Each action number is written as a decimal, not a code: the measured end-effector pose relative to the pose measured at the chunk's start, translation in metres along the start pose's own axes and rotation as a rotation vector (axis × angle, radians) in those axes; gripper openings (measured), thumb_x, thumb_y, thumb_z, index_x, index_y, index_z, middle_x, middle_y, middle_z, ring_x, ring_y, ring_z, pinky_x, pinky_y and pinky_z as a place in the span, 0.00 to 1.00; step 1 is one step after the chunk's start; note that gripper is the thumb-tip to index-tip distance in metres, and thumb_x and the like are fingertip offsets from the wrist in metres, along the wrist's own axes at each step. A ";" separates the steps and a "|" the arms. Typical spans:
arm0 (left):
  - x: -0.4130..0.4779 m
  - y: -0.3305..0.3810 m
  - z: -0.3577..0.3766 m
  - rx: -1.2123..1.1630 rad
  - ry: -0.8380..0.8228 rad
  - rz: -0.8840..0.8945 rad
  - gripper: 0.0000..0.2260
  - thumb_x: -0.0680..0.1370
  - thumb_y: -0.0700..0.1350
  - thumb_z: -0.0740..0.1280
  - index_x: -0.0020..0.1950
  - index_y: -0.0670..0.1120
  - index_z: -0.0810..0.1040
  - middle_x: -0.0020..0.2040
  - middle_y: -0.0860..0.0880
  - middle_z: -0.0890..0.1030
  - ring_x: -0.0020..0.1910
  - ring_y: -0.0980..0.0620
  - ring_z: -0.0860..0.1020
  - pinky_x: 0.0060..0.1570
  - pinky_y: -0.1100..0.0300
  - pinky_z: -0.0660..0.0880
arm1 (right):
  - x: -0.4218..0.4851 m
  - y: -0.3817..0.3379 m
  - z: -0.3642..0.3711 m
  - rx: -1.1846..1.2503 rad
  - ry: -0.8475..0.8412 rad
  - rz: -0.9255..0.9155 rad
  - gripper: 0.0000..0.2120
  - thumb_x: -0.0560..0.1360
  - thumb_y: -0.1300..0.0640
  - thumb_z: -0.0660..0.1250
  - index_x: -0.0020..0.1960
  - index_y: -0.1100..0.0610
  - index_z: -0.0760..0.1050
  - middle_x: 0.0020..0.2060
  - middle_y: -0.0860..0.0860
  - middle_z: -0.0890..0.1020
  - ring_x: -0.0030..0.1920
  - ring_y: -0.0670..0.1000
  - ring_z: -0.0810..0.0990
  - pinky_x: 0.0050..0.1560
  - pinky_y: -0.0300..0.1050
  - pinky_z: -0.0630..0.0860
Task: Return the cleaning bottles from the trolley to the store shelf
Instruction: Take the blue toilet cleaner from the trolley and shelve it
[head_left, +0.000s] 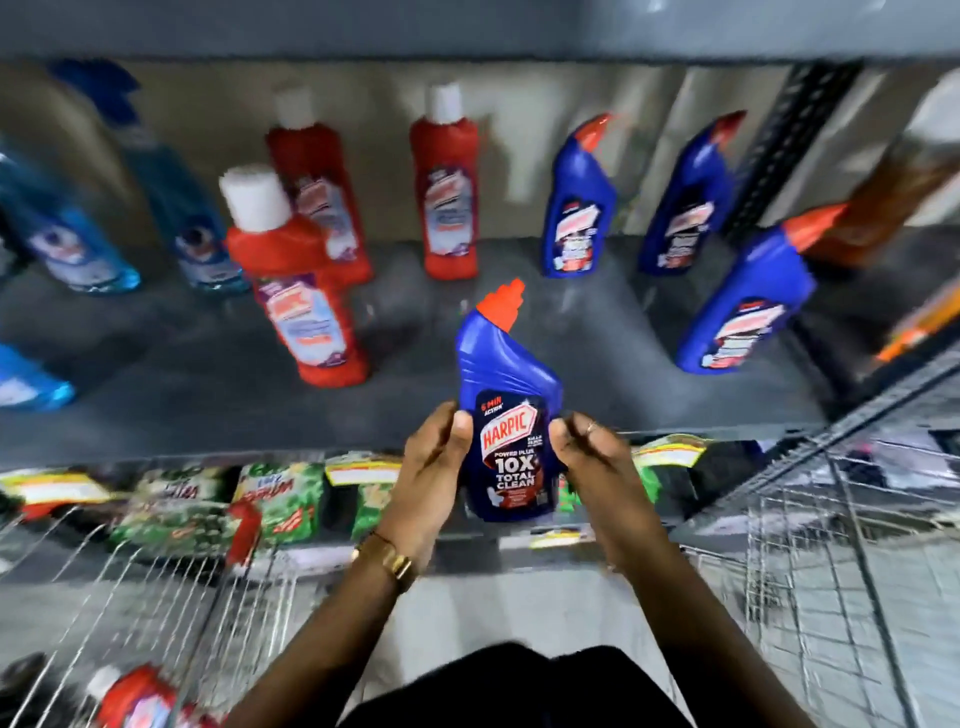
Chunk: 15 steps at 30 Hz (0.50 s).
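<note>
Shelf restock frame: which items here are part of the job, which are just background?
In the job:
- blue Harpic bottle, held by left hand and right hand
- store shelf
- trolley with a red bottle in it
- red bottles and blue bottles on the shelf

Just lying about:
- green packets on the lower shelf
- light-blue bottles at left
- brown bottle

Open grey shelf (156, 374) lay at 12 o'clock from the held Harpic bottle (506, 415). Red bottle (306, 317) stood at 10 o'clock, blue bottle (748, 306) at 2 o'clock; a clear lane ran between. Back row well apart.
</note>
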<state>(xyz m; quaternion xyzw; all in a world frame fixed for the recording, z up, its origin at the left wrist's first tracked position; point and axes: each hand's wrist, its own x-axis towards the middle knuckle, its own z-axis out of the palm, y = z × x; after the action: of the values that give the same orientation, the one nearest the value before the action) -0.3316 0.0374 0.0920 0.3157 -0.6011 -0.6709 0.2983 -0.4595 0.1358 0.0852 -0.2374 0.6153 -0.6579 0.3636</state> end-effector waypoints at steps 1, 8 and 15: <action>0.012 0.000 0.010 -0.025 -0.027 0.044 0.12 0.79 0.52 0.59 0.53 0.47 0.78 0.49 0.49 0.81 0.49 0.52 0.76 0.54 0.42 0.75 | 0.008 -0.002 -0.010 -0.012 0.017 -0.038 0.10 0.78 0.61 0.61 0.57 0.61 0.76 0.45 0.49 0.83 0.45 0.41 0.80 0.47 0.36 0.77; 0.087 0.002 0.083 -0.023 -0.087 0.225 0.09 0.79 0.41 0.58 0.56 0.43 0.75 0.44 0.58 0.82 0.46 0.63 0.76 0.49 0.67 0.75 | 0.083 -0.008 -0.066 -0.032 0.149 -0.151 0.15 0.80 0.62 0.58 0.67 0.60 0.69 0.60 0.57 0.78 0.56 0.49 0.78 0.58 0.47 0.77; 0.132 0.000 0.111 -0.009 -0.021 0.259 0.09 0.81 0.41 0.55 0.55 0.43 0.74 0.50 0.47 0.79 0.48 0.58 0.76 0.49 0.65 0.76 | 0.126 -0.013 -0.098 -0.249 0.225 -0.246 0.21 0.74 0.40 0.60 0.61 0.50 0.75 0.59 0.58 0.79 0.60 0.57 0.78 0.59 0.64 0.75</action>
<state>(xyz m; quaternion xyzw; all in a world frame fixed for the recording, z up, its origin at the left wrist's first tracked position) -0.5008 0.0032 0.0921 0.2269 -0.6368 -0.6327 0.3777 -0.6150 0.1005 0.0685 -0.2789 0.6949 -0.6386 0.1774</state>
